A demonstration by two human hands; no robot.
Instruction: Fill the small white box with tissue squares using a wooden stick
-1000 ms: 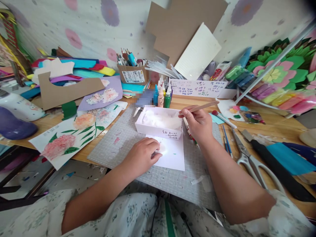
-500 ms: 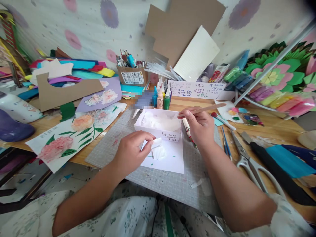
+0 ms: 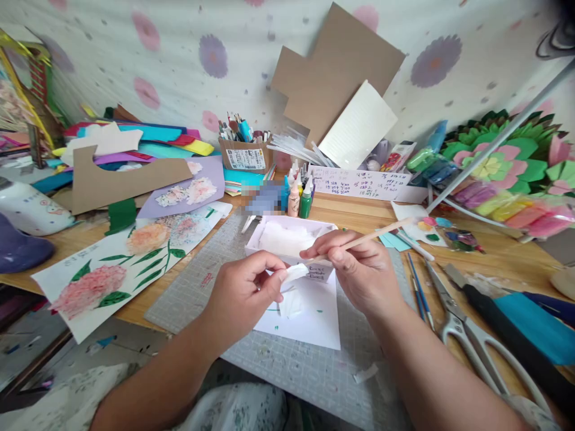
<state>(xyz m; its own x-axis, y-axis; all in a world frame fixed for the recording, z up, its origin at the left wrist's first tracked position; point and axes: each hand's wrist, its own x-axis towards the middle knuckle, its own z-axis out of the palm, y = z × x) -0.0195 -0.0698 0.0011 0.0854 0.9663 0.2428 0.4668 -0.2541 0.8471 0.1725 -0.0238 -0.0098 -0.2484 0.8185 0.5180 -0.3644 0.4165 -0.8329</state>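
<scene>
Between thumb and fingers, my left hand (image 3: pixel 251 290) pinches a small piece of white tissue paper (image 3: pixel 297 272) above a white sheet (image 3: pixel 309 326). My right hand (image 3: pixel 363 272) is closed round a thin wooden stick (image 3: pixel 380 232), its lower tip close to the paper piece; whether they touch I cannot tell. Behind the hands stands a white box (image 3: pixel 256 236) with fluffy white material (image 3: pixel 283 236) inside. More white tissue (image 3: pixel 291 304) lies on the sheet below my left hand.
A grey cutting mat (image 3: pixel 197 299) lies beneath the work. To the right are scissors (image 3: pixel 453 314) and thin blue brushes (image 3: pixel 420 293). Paint bottles (image 3: pixel 305 200) stand behind the box. A floral picture (image 3: pixel 99 281) lies at left, near cut cardboard (image 3: pixel 85 185).
My right hand has come from the box's right edge down and left, bringing the stick to the tissue piece. My left hand has raised that piece slightly. The view has tilted up.
</scene>
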